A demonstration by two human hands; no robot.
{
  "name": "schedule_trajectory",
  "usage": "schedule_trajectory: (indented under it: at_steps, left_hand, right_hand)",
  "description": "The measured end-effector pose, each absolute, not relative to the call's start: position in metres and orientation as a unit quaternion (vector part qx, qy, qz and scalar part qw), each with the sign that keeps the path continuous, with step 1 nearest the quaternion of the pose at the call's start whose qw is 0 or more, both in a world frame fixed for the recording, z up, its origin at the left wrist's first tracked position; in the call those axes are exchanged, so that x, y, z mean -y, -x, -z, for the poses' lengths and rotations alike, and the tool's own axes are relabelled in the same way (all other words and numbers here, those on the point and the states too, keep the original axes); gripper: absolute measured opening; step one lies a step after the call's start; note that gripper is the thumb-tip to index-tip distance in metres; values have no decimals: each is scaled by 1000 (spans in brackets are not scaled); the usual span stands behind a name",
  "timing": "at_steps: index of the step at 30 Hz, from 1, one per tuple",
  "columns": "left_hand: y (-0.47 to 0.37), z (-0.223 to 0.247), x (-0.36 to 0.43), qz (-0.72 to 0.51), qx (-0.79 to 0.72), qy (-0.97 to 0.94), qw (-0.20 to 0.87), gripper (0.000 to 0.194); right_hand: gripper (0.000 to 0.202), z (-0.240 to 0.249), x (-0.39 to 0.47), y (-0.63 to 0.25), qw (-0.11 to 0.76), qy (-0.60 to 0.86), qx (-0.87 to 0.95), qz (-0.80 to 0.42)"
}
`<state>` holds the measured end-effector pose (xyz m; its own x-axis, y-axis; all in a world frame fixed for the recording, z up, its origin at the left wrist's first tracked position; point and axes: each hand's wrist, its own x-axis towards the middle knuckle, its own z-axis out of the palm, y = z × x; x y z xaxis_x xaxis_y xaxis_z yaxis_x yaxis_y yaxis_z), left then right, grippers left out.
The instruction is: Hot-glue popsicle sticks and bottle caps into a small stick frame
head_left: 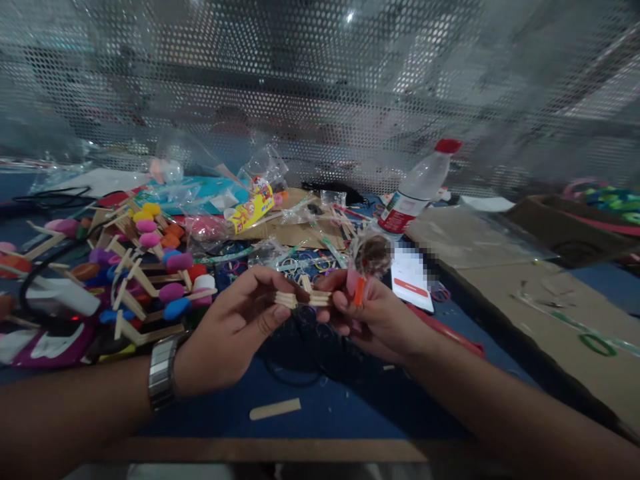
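Note:
Near the middle of the view, my left hand (233, 330) pinches one end of a small bundle of wooden sticks (286, 299) between thumb and fingers. My right hand (373, 310) has its fingers closed on the other part of the wooden sticks (320, 299). A short stick piece points up between the two hands. An orange piece (359, 291) shows at the right hand's fingers, with a clear wrapper holding something brown (373, 255) just above. Below the hands, a single flat wooden stick (275, 409) lies on the blue table (345, 410).
Wooden-stick assemblies with coloured oval pieces (150, 287) crowd the left. Behind are a yellow wrapper (251, 207), a red-capped bottle (419, 187) and a lit phone (413, 277). Cardboard (545, 313) lies at the right, and a perforated metal screen (320, 87) stands at the back.

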<state>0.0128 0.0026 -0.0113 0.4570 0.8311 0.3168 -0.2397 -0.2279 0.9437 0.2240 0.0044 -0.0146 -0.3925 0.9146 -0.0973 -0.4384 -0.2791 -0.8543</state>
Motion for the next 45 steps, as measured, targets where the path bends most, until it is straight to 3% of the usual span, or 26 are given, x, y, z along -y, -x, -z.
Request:
schedule_trajectory:
  at_steps: [12,20,30,45]
  left_hand:
    - [-14,13,-6,-457,-230,-598,617,5]
    - [-14,13,-3,-463,-208,-595,623,8]
    - [-17,7,0,-426,-106,-551,710,23]
    - [-19,3,1,-441,-157,-574,672,9]
  right_hand:
    - [43,19,-6,-218,438,395,441,-676]
    - [43,14,-5,-219,414,327,453,-718]
    - [40,20,-3,-222,387,343,512,-686]
    - [38,17,-2,-222,380,348,510,-689]
